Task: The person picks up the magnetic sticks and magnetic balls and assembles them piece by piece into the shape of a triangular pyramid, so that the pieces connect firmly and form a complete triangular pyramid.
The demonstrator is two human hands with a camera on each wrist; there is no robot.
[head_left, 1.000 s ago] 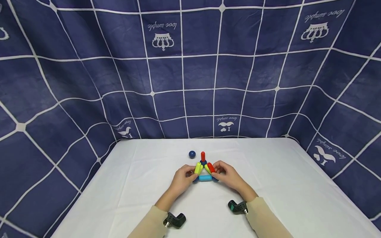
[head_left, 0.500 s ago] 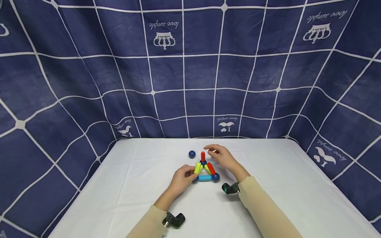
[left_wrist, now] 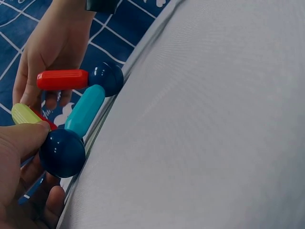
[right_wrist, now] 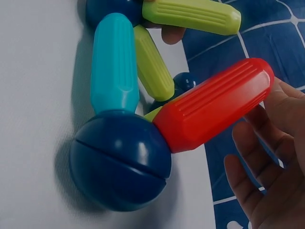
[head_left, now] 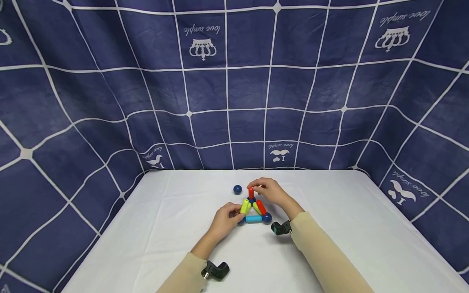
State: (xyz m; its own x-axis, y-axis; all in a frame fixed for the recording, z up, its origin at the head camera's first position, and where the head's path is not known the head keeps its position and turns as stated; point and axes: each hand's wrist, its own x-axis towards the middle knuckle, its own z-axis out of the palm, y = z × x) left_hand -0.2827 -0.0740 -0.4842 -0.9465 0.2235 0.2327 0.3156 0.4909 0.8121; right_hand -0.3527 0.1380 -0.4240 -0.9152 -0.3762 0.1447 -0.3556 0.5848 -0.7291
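Observation:
A frame of blue balls and coloured magnetic rods stands on the table. Its front side is a light-blue rod (head_left: 253,219); two yellow-green rods run back to the rear ball (head_left: 251,200). My left hand (head_left: 222,221) pinches the leaning yellow-green rod (left_wrist: 27,114) just above the left ball (left_wrist: 63,153). At the rear corner, my right hand (head_left: 270,191) has thumb and forefinger around the top of the upright red rod (head_left: 250,193). Another red rod (right_wrist: 217,105) leans inward from the right ball (right_wrist: 121,160), untouched in the head view.
A loose blue ball (head_left: 237,189) lies behind the frame, slightly left. White cloth covers the table (head_left: 176,228), and a dark blue checked curtain (head_left: 245,89) rises behind and at both sides. Each wrist wears a black camera mount (head_left: 216,270).
My right hand has left the right corner's red rod and moved back to the rear red rod, closing its fingers on it. My left hand keeps its place.

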